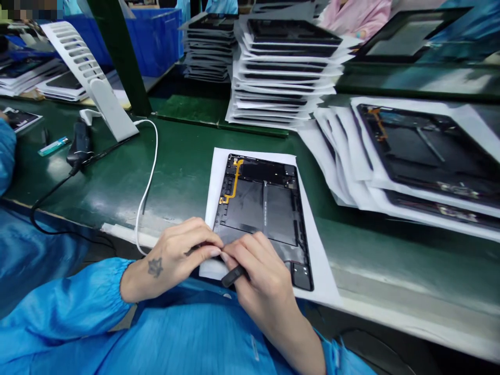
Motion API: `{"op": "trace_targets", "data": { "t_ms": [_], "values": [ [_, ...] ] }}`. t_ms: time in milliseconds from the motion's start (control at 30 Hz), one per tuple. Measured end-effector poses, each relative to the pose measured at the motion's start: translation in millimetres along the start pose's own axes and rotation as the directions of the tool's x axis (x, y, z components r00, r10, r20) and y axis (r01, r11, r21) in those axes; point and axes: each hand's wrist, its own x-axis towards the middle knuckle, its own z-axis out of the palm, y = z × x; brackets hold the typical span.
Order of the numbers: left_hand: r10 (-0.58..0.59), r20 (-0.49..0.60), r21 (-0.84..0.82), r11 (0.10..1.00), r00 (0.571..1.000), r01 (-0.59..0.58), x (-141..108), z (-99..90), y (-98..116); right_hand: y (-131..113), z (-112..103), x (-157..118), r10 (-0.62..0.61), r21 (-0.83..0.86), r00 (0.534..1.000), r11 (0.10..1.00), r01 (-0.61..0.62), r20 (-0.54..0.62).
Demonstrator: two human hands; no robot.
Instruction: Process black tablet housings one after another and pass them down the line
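Nothing here can be read clearly. A thin line of fine print (pixel 265 207) runs lengthwise on the black panel (pixel 280 214) inside the open tablet (pixel 250 192), but it is too small and blurred to make out.

- The right hand (pixel 260 271) hides part of a small black thing (pixel 233 276), so I can't tell what it is.
- The left hand (pixel 172 258) hides a corner of the black tablet back (pixel 258 208).
- The stack of papers and tablets (pixel 429 156) runs off the right edge.
- A pink sleeve (pixel 355 15) is cut off at the top.
- A patch (pixel 27 9) in the top left corner is blurred.
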Motion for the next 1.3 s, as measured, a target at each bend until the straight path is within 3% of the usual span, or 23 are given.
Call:
{"op": "trace_targets", "data": {
  "t_ms": [133,233,433,567,733,867,1033,1167,1233,1300],
  "values": [
    [0.027,0.008,0.048,0.998,1.0,-0.028,3.4,-0.9,-0.9,-0.8,-0.5,-0.5,-0.043,-0.061,0.998,0.997,0.041,-0.034],
    [0.102,0.039,0.186,0.977,0.994,-0.108,2.0,-2.9,-6.1,0.5,-2.1,-2.6,-0.115,-0.158,0.992,0.982,0.106,-0.053],
    [0.194,0.202,0.471,0.84,0.96,-0.268,-2.3,-6.9,-9.1,5.2,-3.8,-7.7,-0.231,-0.267,0.97,0.933,0.241,0.07],
    [0.245,0.242,0.507,0.793,0.939,-0.337,-2.4,-11.4,-5.3,3.9,-3.0,-6.8,-0.249,-0.337,0.963,0.902,0.27,0.107],
    [0.211,0.151,0.494,0.83,0.966,-0.259,-12.0,-18.4,-7.9,2.7,-2.3,-4.8,-0.274,-0.371,0.954,0.879,0.299,0.12],
    [0.277,0.199,0.539,0.77,0.94,-0.341,-15.9,-21.4,-6.9,4.5,-1.2,-5.4,-0.317,-0.38,0.937,0.857,0.348,0.143],
    [0.388,0.293,0.633,0.606,0.874,-0.481,-12.6,-20.8,-0.1,3.5,-8.9,-2.5,-0.274,-0.292,0.949,0.905,0.309,0.156],
    [0.376,0.426,0.697,0.443,0.823,-0.563,-13.4,-17.4,7.2,3.3,-30.3,4.9,-0.146,-0.247,0.968,0.949,0.195,0.202],
    [0.367,0.455,0.693,0.426,0.812,-0.581,-15.0,-15.4,7.0,3.8,-39.5,8.8,-0.139,-0.3,0.971,0.934,0.194,0.195],
    [0.385,0.417,0.664,0.49,0.823,-0.565,-15.8,-14.0,2.7,3.9,-44.3,11.1,-0.164,-0.333,0.975,0.92,0.206,0.151]
  ]
}}
